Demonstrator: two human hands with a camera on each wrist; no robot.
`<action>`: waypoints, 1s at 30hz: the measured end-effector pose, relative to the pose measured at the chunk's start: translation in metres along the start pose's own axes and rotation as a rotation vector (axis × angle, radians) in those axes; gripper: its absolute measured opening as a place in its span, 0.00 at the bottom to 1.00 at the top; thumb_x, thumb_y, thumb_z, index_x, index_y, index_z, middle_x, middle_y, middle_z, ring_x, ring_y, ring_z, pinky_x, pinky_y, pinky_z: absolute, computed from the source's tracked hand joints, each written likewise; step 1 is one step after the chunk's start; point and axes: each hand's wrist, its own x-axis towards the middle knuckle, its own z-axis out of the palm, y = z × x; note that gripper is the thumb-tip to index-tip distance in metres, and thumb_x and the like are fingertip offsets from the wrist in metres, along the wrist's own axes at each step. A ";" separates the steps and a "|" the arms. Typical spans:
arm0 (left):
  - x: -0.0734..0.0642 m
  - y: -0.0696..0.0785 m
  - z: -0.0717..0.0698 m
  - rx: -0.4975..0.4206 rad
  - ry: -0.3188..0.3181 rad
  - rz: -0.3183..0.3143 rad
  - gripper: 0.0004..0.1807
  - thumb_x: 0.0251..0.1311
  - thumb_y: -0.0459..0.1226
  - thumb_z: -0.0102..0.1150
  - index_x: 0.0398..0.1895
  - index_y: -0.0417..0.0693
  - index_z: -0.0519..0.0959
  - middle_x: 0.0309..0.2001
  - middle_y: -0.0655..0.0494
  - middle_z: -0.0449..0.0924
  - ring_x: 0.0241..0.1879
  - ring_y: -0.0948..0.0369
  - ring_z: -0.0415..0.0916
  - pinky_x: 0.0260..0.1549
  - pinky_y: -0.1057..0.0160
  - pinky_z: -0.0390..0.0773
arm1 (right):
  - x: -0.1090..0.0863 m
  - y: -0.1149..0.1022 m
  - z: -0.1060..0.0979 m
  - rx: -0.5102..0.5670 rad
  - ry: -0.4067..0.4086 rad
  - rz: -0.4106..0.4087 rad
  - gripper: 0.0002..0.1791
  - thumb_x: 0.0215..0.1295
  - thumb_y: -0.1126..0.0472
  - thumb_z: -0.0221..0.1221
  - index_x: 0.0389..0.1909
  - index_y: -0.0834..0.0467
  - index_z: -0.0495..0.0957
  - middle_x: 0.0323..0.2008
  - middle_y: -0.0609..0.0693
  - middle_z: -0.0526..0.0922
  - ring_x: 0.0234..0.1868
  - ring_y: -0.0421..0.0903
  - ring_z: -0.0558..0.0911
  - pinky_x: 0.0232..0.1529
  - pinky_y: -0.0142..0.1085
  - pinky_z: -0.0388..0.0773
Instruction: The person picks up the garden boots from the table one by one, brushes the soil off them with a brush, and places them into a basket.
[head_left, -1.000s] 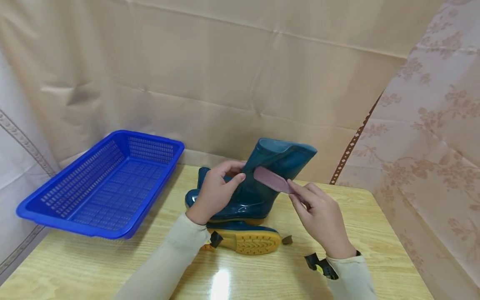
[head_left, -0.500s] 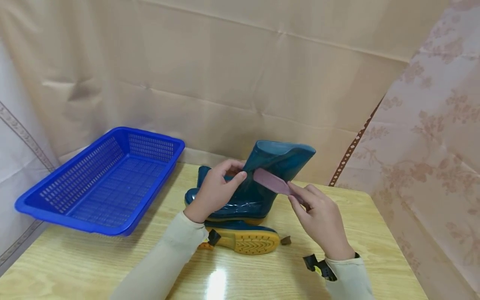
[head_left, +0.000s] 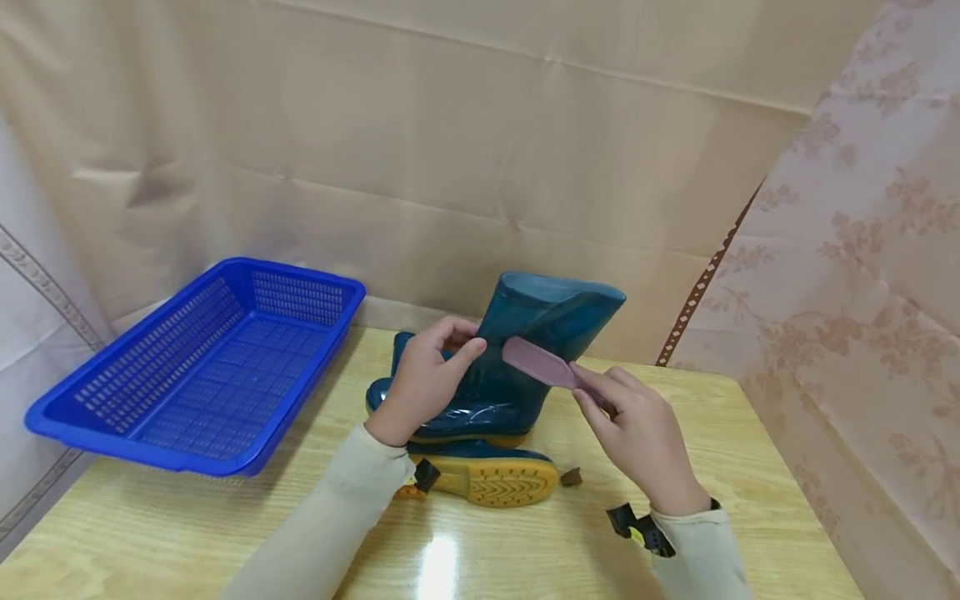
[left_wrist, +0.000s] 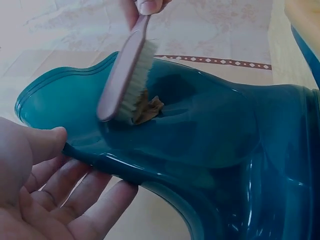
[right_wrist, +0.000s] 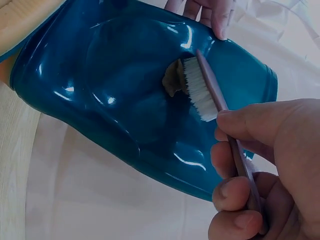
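Observation:
A glossy teal rain boot (head_left: 480,408) stands on the table, its shaft leaning right. My left hand (head_left: 426,375) grips the shaft's left edge, thumb on the near face and fingers behind. My right hand (head_left: 637,433) holds a mauve brush (head_left: 537,362) by its handle. The pale bristles (right_wrist: 199,95) meet a crumpled brown scrap (left_wrist: 150,110) on the boot's shaft. In the head view the brush's back hides that scrap. A second boot lies on its side in front, its yellow sole (head_left: 510,482) facing me.
A blue mesh basket (head_left: 300,392) sits at the left of the wooden table. Another brown bit (head_left: 572,477) lies beside the yellow sole's right end. More dark teal rubber (head_left: 378,392) with a rounded end shows behind the left hand. A beige curtain (head_left: 420,208) hangs behind.
The boot's top has tipped slightly left, with the left hand and brush shifting a little the same way. Both holds are the same; the head view has moved slightly.

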 end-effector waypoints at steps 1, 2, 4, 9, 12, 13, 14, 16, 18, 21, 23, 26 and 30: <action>0.000 0.000 0.000 0.000 -0.002 -0.004 0.11 0.75 0.41 0.59 0.53 0.48 0.82 0.47 0.56 0.85 0.46 0.59 0.79 0.49 0.54 0.81 | 0.000 0.000 -0.001 0.001 -0.007 0.001 0.17 0.64 0.62 0.71 0.54 0.56 0.88 0.25 0.40 0.72 0.21 0.36 0.65 0.20 0.30 0.60; 0.000 -0.001 -0.001 0.000 -0.004 -0.005 0.11 0.75 0.41 0.59 0.53 0.48 0.82 0.47 0.56 0.85 0.46 0.58 0.79 0.49 0.53 0.81 | 0.001 0.000 -0.001 0.000 -0.014 0.004 0.16 0.65 0.62 0.71 0.54 0.56 0.88 0.24 0.40 0.71 0.21 0.36 0.64 0.20 0.30 0.60; 0.000 -0.001 -0.002 0.002 -0.008 -0.007 0.11 0.75 0.42 0.59 0.53 0.48 0.82 0.47 0.56 0.84 0.47 0.58 0.79 0.48 0.53 0.81 | 0.001 0.000 -0.003 -0.003 -0.026 0.014 0.16 0.65 0.62 0.71 0.53 0.55 0.88 0.24 0.39 0.71 0.21 0.36 0.65 0.20 0.30 0.60; 0.000 0.000 -0.004 0.001 -0.018 -0.008 0.11 0.75 0.42 0.59 0.54 0.48 0.82 0.47 0.57 0.85 0.46 0.58 0.78 0.47 0.53 0.81 | 0.000 0.001 -0.006 0.002 -0.046 0.037 0.16 0.65 0.63 0.70 0.54 0.55 0.88 0.24 0.39 0.72 0.21 0.36 0.66 0.20 0.30 0.62; 0.000 0.001 -0.004 0.003 -0.022 -0.014 0.11 0.75 0.41 0.59 0.54 0.48 0.82 0.46 0.57 0.85 0.45 0.58 0.78 0.45 0.54 0.81 | 0.000 0.001 -0.007 0.012 -0.051 0.042 0.16 0.64 0.63 0.71 0.54 0.54 0.88 0.23 0.38 0.72 0.21 0.36 0.66 0.20 0.30 0.62; 0.000 0.001 -0.004 0.006 -0.023 -0.017 0.11 0.75 0.42 0.59 0.54 0.49 0.82 0.46 0.57 0.85 0.45 0.59 0.78 0.45 0.54 0.81 | 0.000 0.001 -0.007 0.016 -0.052 0.043 0.16 0.64 0.63 0.71 0.53 0.53 0.88 0.22 0.38 0.72 0.21 0.36 0.66 0.20 0.30 0.62; 0.000 0.001 -0.004 0.007 -0.024 -0.019 0.11 0.75 0.42 0.59 0.54 0.49 0.82 0.46 0.57 0.85 0.45 0.59 0.78 0.45 0.54 0.81 | 0.000 0.001 -0.007 0.018 -0.053 0.045 0.16 0.64 0.62 0.71 0.53 0.53 0.89 0.22 0.37 0.71 0.21 0.35 0.66 0.20 0.30 0.62; 0.000 0.001 -0.005 0.011 -0.029 -0.023 0.11 0.75 0.42 0.59 0.54 0.49 0.82 0.46 0.57 0.85 0.46 0.58 0.78 0.46 0.54 0.81 | 0.000 0.001 -0.007 0.018 -0.049 0.046 0.16 0.64 0.62 0.71 0.52 0.53 0.89 0.22 0.37 0.71 0.21 0.35 0.66 0.20 0.30 0.62; 0.000 0.002 -0.005 0.014 -0.035 -0.030 0.11 0.75 0.42 0.59 0.54 0.49 0.82 0.46 0.57 0.85 0.46 0.58 0.78 0.46 0.54 0.81 | 0.000 0.001 -0.007 0.015 -0.041 0.043 0.15 0.63 0.62 0.72 0.52 0.54 0.89 0.21 0.37 0.72 0.20 0.35 0.66 0.19 0.30 0.63; 0.000 0.003 -0.007 0.014 -0.043 -0.039 0.11 0.75 0.42 0.59 0.54 0.49 0.82 0.45 0.57 0.85 0.46 0.58 0.78 0.45 0.54 0.81 | 0.001 0.001 -0.007 0.013 -0.019 0.033 0.15 0.62 0.62 0.73 0.51 0.54 0.89 0.21 0.37 0.73 0.20 0.35 0.66 0.19 0.30 0.63; 0.000 0.003 -0.007 0.007 -0.044 -0.049 0.11 0.75 0.42 0.59 0.54 0.49 0.82 0.45 0.57 0.85 0.44 0.58 0.78 0.43 0.55 0.82 | 0.001 0.001 -0.006 0.019 -0.002 0.025 0.16 0.62 0.62 0.73 0.51 0.54 0.89 0.22 0.37 0.73 0.20 0.35 0.66 0.19 0.30 0.63; 0.000 0.004 -0.007 -0.008 -0.038 -0.065 0.11 0.75 0.41 0.59 0.53 0.49 0.82 0.44 0.56 0.84 0.42 0.58 0.78 0.40 0.56 0.82 | 0.001 0.001 -0.006 0.027 0.026 0.002 0.17 0.61 0.63 0.74 0.52 0.54 0.89 0.23 0.37 0.74 0.21 0.35 0.66 0.19 0.30 0.62; -0.001 0.005 -0.005 -0.016 -0.024 -0.083 0.10 0.76 0.41 0.58 0.52 0.48 0.82 0.40 0.55 0.83 0.35 0.57 0.78 0.36 0.58 0.82 | 0.001 0.001 -0.005 0.030 0.048 -0.017 0.18 0.61 0.64 0.74 0.53 0.54 0.88 0.24 0.38 0.74 0.21 0.35 0.65 0.19 0.29 0.61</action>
